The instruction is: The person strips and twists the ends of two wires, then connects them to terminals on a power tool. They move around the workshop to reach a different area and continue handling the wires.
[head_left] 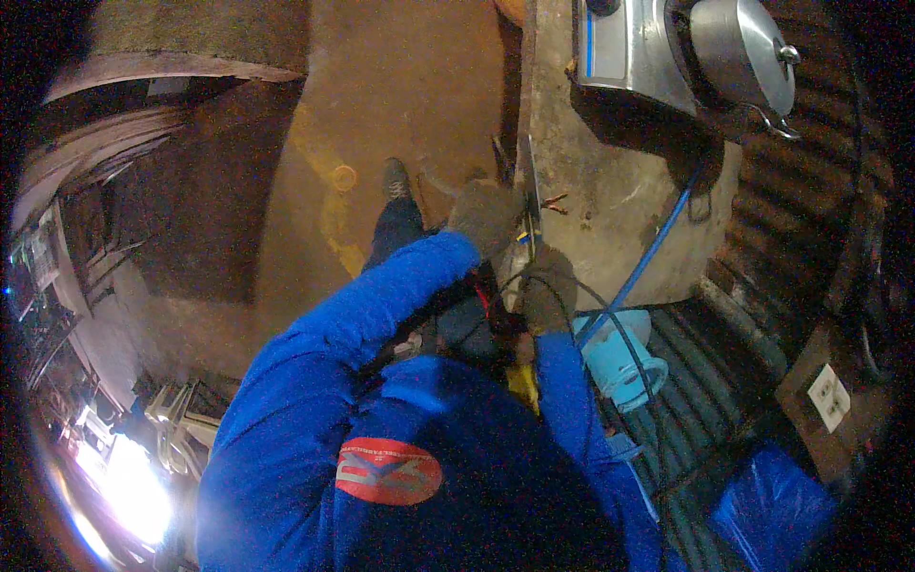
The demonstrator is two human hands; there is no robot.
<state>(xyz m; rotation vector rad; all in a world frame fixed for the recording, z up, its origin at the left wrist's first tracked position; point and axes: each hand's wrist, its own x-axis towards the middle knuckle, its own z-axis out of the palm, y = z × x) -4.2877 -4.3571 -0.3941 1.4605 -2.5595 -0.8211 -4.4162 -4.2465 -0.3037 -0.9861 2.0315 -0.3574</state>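
In a dark work glove, my left hand (484, 214) is at the left edge of a worn bench, fingers curled by a thin upright metal strip (534, 176). My right hand (550, 297), gloved too, is closed just below and to the right of it. What either glove grips is too dark to make out. A small yellow-and-blue piece (522, 237) shows between the gloves. From beside my right hand a black cable (596, 297) loops off to the right and down. A small copper-coloured forked piece (555, 202) lies on the bench (620, 181), right of the strip.
A silver machine housing (640, 52) and a round lidded metal vessel (745, 55) stand at the upper right. A blue hose (658, 236) slants down to a light-blue plastic container (624, 367). Blue plastic sheeting (774, 510) lies lower right. My shoe (396, 179) is on the brown floor.
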